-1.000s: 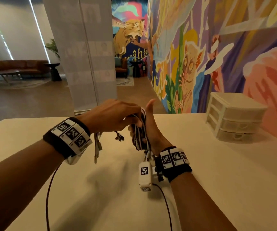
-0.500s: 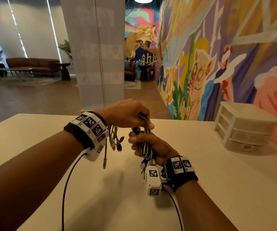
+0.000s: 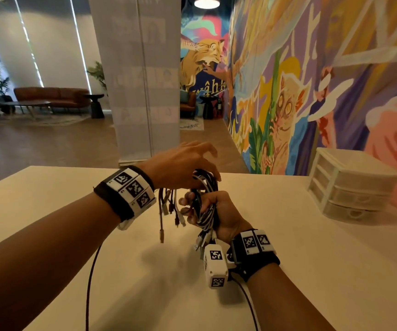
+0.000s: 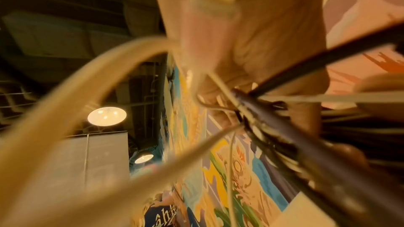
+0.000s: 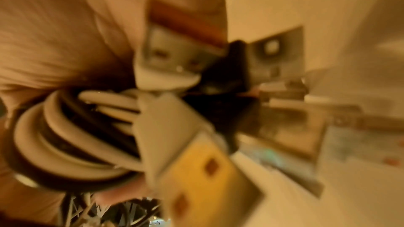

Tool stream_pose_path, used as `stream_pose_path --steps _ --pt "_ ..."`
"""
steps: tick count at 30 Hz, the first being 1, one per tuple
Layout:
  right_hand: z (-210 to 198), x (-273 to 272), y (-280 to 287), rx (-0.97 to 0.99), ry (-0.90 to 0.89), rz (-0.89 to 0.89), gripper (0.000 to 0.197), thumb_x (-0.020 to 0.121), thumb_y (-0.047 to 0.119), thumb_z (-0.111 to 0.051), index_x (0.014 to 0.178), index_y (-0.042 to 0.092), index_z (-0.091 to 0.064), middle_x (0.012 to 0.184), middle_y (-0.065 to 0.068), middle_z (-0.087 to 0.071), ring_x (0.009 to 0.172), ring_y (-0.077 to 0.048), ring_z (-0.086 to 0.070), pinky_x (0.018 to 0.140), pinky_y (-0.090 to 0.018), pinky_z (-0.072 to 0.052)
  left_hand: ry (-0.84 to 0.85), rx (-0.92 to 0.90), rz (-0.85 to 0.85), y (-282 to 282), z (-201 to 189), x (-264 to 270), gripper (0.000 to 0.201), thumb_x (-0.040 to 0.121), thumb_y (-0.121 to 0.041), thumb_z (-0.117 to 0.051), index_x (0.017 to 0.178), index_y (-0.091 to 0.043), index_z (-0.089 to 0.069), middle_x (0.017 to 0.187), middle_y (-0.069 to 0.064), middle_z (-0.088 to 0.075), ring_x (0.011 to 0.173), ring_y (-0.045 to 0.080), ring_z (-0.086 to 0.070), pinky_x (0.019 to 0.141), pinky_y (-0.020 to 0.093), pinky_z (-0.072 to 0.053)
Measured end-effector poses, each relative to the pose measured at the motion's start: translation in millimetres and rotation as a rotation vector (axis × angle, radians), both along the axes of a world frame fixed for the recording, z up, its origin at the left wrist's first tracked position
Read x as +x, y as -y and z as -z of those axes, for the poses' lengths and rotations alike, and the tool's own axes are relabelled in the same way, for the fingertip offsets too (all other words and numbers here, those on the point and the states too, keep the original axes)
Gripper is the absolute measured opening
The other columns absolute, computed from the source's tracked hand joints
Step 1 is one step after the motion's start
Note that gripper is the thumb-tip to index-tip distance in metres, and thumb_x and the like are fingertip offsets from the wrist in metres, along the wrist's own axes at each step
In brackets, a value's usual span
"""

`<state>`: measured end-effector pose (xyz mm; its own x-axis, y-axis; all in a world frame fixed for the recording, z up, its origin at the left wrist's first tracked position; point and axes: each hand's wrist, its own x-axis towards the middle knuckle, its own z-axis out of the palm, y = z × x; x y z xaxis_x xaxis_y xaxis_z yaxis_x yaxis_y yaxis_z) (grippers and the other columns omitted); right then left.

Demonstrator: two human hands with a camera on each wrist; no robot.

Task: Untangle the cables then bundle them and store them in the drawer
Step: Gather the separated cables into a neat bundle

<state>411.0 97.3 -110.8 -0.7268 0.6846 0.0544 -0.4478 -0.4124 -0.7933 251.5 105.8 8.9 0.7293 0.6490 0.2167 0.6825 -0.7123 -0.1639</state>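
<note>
A folded bundle of black, white and striped cables (image 3: 204, 206) hangs above the cream table (image 3: 312, 271). My right hand (image 3: 207, 211) grips its middle, fingers curled round the strands. My left hand (image 3: 192, 168) sits over the bundle's top loop (image 3: 204, 177), thumb and fingers pinching a cable there. Loose plug ends (image 3: 171, 211) dangle between the two wrists. The left wrist view shows a dark cable (image 4: 306, 144) and pale loops (image 4: 87, 92) close up. Blurred coiled cables (image 5: 76, 127) and USB plugs (image 5: 174, 54) fill the right wrist view. The white drawer unit (image 3: 350, 187) stands at the right with its drawers closed.
A mural wall (image 3: 312, 80) runs along the table's right side behind the drawer unit. Beyond the far table edge are a grey pillar (image 3: 142, 80), wooden floor and a sofa (image 3: 54, 96). Thin wrist-camera leads (image 3: 90, 283) trail over the near table surface.
My right hand has turned from an upright open palm to a fist round the bundle. The left hand has risen over the top loop. The camera has tilted up slightly.
</note>
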Motion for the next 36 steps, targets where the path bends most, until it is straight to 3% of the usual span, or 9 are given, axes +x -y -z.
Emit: stream_pose_path --steps 5,9,14,18,22,27,30,33,36 --pt "-3 -2 3 0.06 0.163 0.076 0.026 0.059 0.003 -0.058 0.084 0.013 -0.055 0.092 -0.006 -0.056 0.073 -0.018 -0.054 0.063 -0.026 -0.042 -0.21 0.187 -0.023 -1 9 14 0.053 0.101 -0.032 -0.066 0.149 -0.052 -0.052 0.159 -0.008 -0.048 0.142 0.019 -0.046 0.113 0.039 -0.042" --pt "-5 0 6 0.142 0.262 0.151 0.018 0.071 0.001 -0.055 0.085 0.012 -0.054 0.094 -0.007 -0.058 0.065 -0.015 -0.057 0.055 -0.024 -0.047 -0.155 0.165 -0.007 -8 16 25 0.047 0.103 -0.022 -0.066 0.143 -0.046 -0.062 0.14 -0.008 -0.066 0.122 0.017 -0.065 0.095 0.034 -0.058" --pt "-10 12 1 0.276 0.362 0.178 0.011 0.091 0.005 -0.073 0.098 0.011 -0.067 0.103 -0.014 -0.068 0.083 -0.022 -0.068 0.068 -0.03 -0.056 -0.005 0.111 -0.059 -15 14 25 0.043 0.102 -0.013 -0.068 0.14 -0.033 -0.068 0.126 -0.003 -0.076 0.106 0.014 -0.073 0.091 0.032 -0.061" --pt "-8 17 -5 0.254 0.325 0.152 0.022 0.097 0.017 -0.072 0.115 0.006 -0.069 0.097 -0.015 -0.065 0.074 -0.023 -0.065 0.072 -0.036 -0.054 0.008 0.099 -0.1 -19 16 26 0.05 0.105 -0.008 -0.061 0.148 -0.033 -0.061 0.123 0.0 -0.075 0.086 0.009 -0.063 0.082 0.023 -0.056" --pt "-8 22 -6 0.144 0.37 0.102 0.016 0.108 0.02 -0.06 0.114 0.007 -0.067 0.068 0.0 -0.048 0.053 -0.009 -0.048 0.051 -0.021 -0.048 0.101 -0.176 -0.208 -36 24 12 0.058 0.1 -0.005 -0.063 0.146 -0.041 -0.061 0.122 -0.002 -0.075 0.081 0.01 -0.073 0.076 0.034 -0.066" --pt "-13 27 -7 0.205 0.594 0.118 0.029 0.105 0.031 -0.069 0.117 0.005 -0.07 0.066 0.002 -0.051 0.054 -0.008 -0.048 0.053 -0.02 -0.049 0.172 -0.435 -0.256 -31 21 5 0.044 0.099 -0.011 -0.073 0.137 -0.033 -0.069 0.102 -0.003 -0.081 0.062 0.012 -0.076 0.07 0.039 -0.068" --pt "-13 29 -9 0.259 0.739 0.169 0.021 0.103 0.028 -0.072 0.112 0.008 -0.073 0.065 0.002 -0.055 0.055 -0.01 -0.05 0.055 -0.023 -0.05 0.13 -0.288 -0.247 -33 27 6 0.039 0.098 -0.017 -0.073 0.133 -0.035 -0.073 0.099 -0.007 -0.078 0.068 0.015 -0.074 0.068 0.037 -0.067" --pt "-13 33 -13 0.199 0.731 0.173 0.011 0.102 0.021 -0.073 0.106 0.011 -0.07 0.065 0.001 -0.055 0.053 -0.01 -0.049 0.052 -0.022 -0.049 0.026 -0.148 -0.226 -41 34 7 0.04 0.103 -0.026 -0.067 0.14 -0.039 -0.067 0.111 -0.008 -0.077 0.088 0.01 -0.07 0.082 0.035 -0.064" --pt "-13 35 -15 0.242 0.809 0.164 0.017 0.099 0.019 -0.076 0.106 0.009 -0.065 0.065 0.001 -0.056 0.053 -0.011 -0.05 0.053 -0.023 -0.05 -0.082 -0.326 -0.257 -38 23 9 0.052 0.105 -0.032 -0.065 0.154 -0.041 -0.052 0.109 -0.007 -0.078 0.081 0.009 -0.069 0.08 0.027 -0.062"
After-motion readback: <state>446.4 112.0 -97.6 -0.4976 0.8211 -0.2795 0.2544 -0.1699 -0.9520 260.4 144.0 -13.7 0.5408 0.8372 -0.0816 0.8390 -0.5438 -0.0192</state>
